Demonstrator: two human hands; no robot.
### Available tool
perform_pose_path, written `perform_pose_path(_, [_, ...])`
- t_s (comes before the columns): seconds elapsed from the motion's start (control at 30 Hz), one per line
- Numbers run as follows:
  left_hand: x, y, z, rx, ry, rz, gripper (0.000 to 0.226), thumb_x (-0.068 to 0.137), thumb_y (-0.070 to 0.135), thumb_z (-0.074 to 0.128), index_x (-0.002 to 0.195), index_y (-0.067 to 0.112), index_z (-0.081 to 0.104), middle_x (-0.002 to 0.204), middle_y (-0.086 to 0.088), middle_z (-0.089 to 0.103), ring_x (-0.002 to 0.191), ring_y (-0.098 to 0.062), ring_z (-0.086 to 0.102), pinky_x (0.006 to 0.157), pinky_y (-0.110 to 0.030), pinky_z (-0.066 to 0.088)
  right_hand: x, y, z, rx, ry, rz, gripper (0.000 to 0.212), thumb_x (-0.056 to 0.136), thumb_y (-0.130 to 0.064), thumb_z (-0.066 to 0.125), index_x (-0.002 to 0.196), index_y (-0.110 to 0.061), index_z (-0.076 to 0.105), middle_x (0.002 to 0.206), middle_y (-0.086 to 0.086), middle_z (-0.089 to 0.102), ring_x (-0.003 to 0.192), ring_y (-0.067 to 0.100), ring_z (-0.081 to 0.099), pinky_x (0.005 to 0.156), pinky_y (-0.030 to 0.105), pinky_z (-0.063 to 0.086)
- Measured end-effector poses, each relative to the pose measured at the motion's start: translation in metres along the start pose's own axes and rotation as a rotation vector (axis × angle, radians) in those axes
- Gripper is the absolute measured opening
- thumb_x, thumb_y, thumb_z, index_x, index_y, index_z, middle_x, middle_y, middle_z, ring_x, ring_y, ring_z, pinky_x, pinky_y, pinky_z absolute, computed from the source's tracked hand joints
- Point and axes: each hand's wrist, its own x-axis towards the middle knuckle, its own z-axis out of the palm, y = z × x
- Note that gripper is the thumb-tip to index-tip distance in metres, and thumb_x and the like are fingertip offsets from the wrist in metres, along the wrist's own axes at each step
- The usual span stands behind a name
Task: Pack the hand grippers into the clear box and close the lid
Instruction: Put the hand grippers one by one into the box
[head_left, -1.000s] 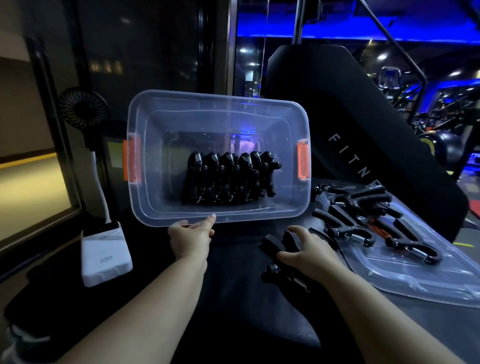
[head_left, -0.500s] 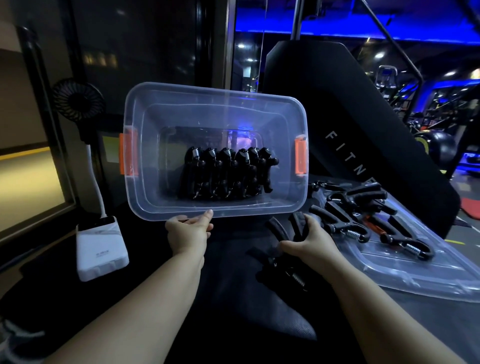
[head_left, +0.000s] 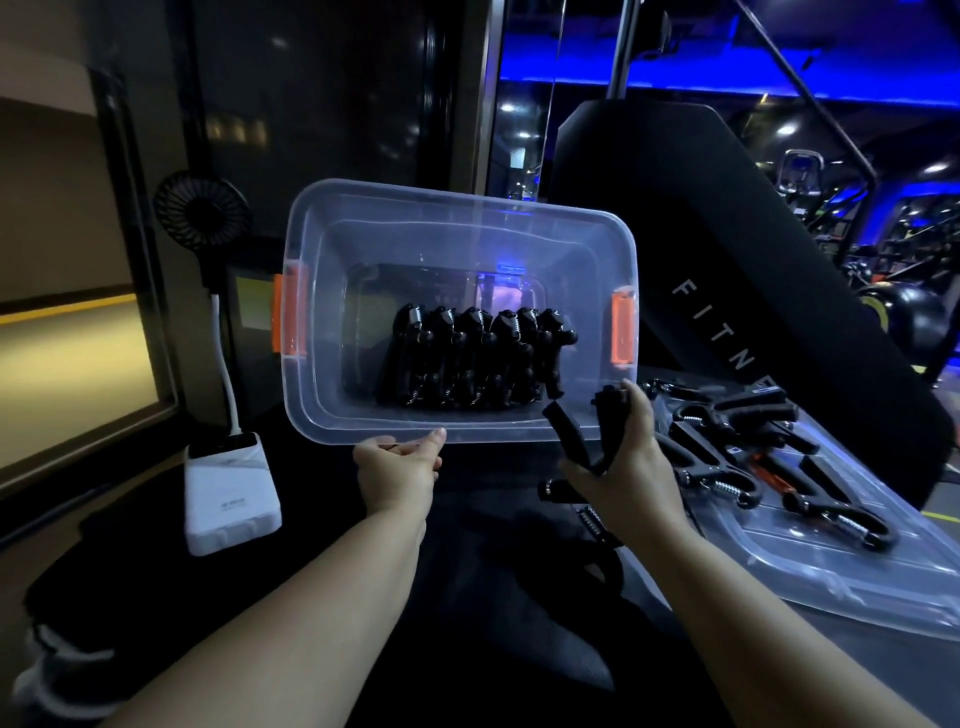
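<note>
Here, the fingers (head_left: 631, 410) of the right hand (head_left: 631, 467) are curled tight round one handle of a black hand gripper (head_left: 574, 441), whose other handle juts up and to the left, free of the palm. We see it held just in front of the near right corner of the clear plastic box (head_left: 363, 213). Over on the left, the left hand (head_left: 397, 470) pinches the box's near rim, with the thumb (head_left: 434, 439) lying along the edge and the other fingers tucked beneath it, where we cannot make them out. The box is tipped up so that its open mouth faces us. It has orange latches (head_left: 290, 319) at its two ends, and a row of black hand grippers (head_left: 478, 358) is packed side by side against its bottom. Under the right wrist we find another spring gripper (head_left: 587, 512), partly hidden, on the dark surface (head_left: 493, 597). To the right the clear lid (head_left: 831, 587) lies flat, with loose hand grippers (head_left: 727, 467) scattered on it. Beyond it rises a black padded bench (head_left: 727, 234). At the far left a white power bank (head_left: 231, 493) sits with a small black fan (head_left: 200, 210) on a white stalk above it.
</note>
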Motion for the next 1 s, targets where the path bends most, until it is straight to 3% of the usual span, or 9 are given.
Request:
perform_pose_path(0.1, [0.001,-0.002,0.0,0.0,-0.002,0.005,0.05,0.08,0.018,0.077,0.111,0.009,0.039,0.073,-0.006,0.063,0.06,-0.012,0.056,0.055,-0.02,0.045,-0.004,-0.001,0.007,-0.093,-0.075,-0.051,0.092,0.072,-0.033,0.081,0.143,-0.035,0.024,0.134,-0.009,0.053,0.112,0.023,0.057,0.079,0.029,0.041])
perform_pose_path(0.23, [0.003,-0.002,0.0,0.002,0.003,0.006,0.049,0.079,0.018,0.077,0.11,0.01,0.039,0.077,-0.008,0.064,0.061,-0.012,0.057,0.054,-0.019,0.044,-0.009,0.002,0.006,-0.083,-0.093,-0.021,0.066,0.075,-0.033,0.078,0.129,-0.03,0.039,0.098,-0.015,0.055,0.095,0.018,0.059,0.069,0.029,0.038])
perform_pose_path(0.43, [0.003,-0.003,0.0,0.004,-0.001,0.009,0.05,0.08,0.017,0.077,0.11,0.009,0.039,0.072,-0.005,0.063,0.061,-0.012,0.057,0.057,-0.021,0.046,-0.015,0.009,0.002,-0.124,-0.182,0.054,0.061,0.072,-0.037,0.077,0.119,-0.031,0.038,0.083,-0.017,0.055,0.08,0.015,0.054,0.068,0.033,0.044])
perform_pose_path(0.63, [0.003,-0.002,0.0,0.001,0.002,0.005,0.049,0.079,0.017,0.077,0.11,0.009,0.04,0.073,-0.006,0.063,0.058,-0.013,0.056,0.054,-0.02,0.044,-0.019,0.011,-0.005,-0.07,-0.223,0.083,0.052,0.064,-0.045,0.08,0.101,-0.042,0.043,0.084,-0.017,0.062,0.08,0.005,0.058,0.071,0.031,0.047])
perform_pose_path(0.83, [0.003,-0.003,-0.001,0.003,-0.006,0.011,0.049,0.079,0.017,0.077,0.111,0.008,0.041,0.071,-0.005,0.063,0.059,-0.013,0.056,0.055,-0.02,0.045,-0.02,0.009,-0.007,-0.001,-0.245,0.09,0.047,0.067,-0.027,0.084,0.09,-0.047,0.048,0.08,-0.021,0.064,0.073,-0.009,0.058,0.059,0.01,0.038])
perform_pose_path(1.0, [0.003,-0.003,-0.003,-0.004,-0.017,0.005,0.048,0.08,0.016,0.077,0.11,0.009,0.04,0.069,-0.004,0.063,0.058,-0.013,0.056,0.054,-0.02,0.045,-0.023,0.004,-0.006,0.057,-0.234,0.085,0.043,0.069,-0.023,0.083,0.088,-0.046,0.052,0.075,-0.027,0.065,0.072,-0.014,0.058,0.057,0.009,0.04])
